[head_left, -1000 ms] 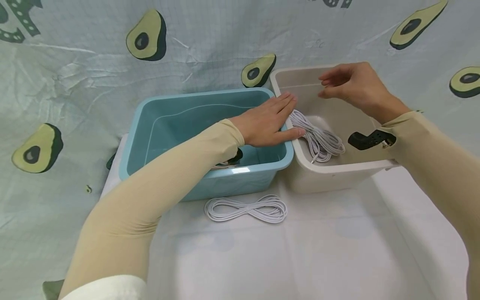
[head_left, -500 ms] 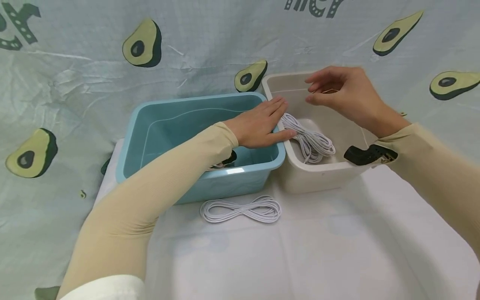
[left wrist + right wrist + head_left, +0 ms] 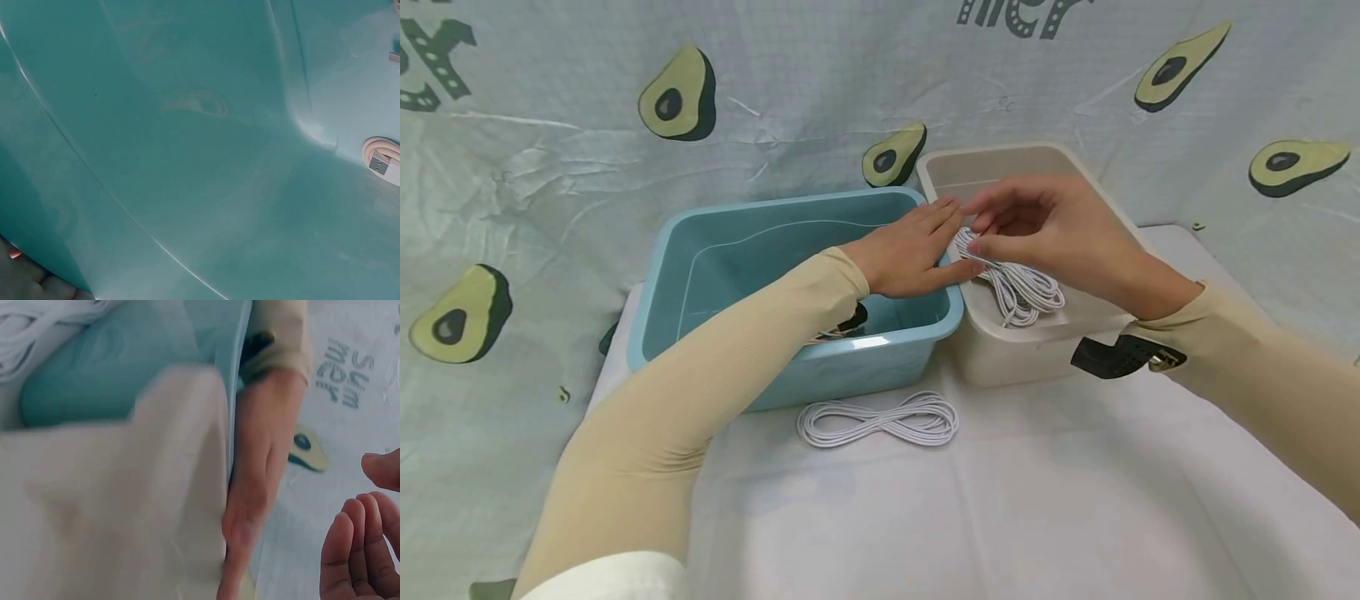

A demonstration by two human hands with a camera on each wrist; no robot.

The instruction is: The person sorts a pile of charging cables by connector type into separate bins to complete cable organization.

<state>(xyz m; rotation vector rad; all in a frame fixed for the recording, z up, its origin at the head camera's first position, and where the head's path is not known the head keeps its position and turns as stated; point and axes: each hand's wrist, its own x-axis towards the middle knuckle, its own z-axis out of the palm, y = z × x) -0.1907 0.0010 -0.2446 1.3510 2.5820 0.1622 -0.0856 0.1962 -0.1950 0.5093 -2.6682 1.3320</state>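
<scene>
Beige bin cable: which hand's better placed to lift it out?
Right, probably. The right hand hovers over the cable in the beige bin, fingers open at its upper end. The left hand lies flat on the blue bin rim.

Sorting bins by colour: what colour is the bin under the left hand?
Teal blue bin; the head view shows it best.

A teal bin (image 3: 722, 250), a beige bin (image 3: 1000, 354), white cable coils (image 3: 880, 419), an avocado-print backdrop (image 3: 677, 83).
</scene>
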